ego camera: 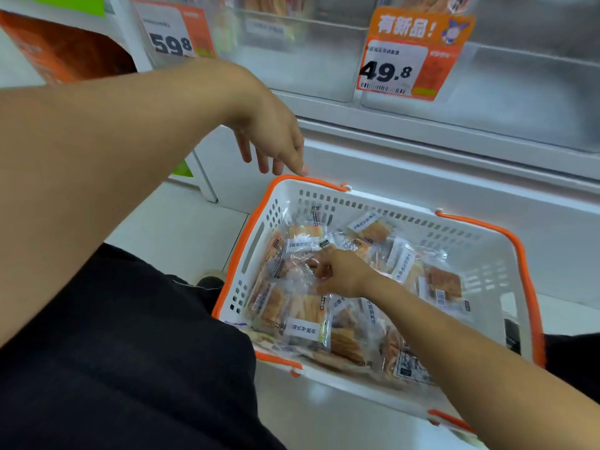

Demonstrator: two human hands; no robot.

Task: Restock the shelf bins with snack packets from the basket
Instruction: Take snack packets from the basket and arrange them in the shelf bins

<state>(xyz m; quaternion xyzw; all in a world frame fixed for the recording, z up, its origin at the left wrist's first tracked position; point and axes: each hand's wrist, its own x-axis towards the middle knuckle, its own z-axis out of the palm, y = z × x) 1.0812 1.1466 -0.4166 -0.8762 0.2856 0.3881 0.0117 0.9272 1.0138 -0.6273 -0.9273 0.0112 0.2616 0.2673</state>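
clear snack packet [300,266] | pinched in right grip [337,274] | basket [487,254]

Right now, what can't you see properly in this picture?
All in the head view:
- Right hand: its fingertips curl among the packets, so a grip can't be confirmed.
- Bins: frosted fronts and the top edge hide what's inside.
- Packet labels: too small and blurred to read.
- Basket: its near corner is hidden by the right arm.
- Left hand: hangs open above the basket rim.
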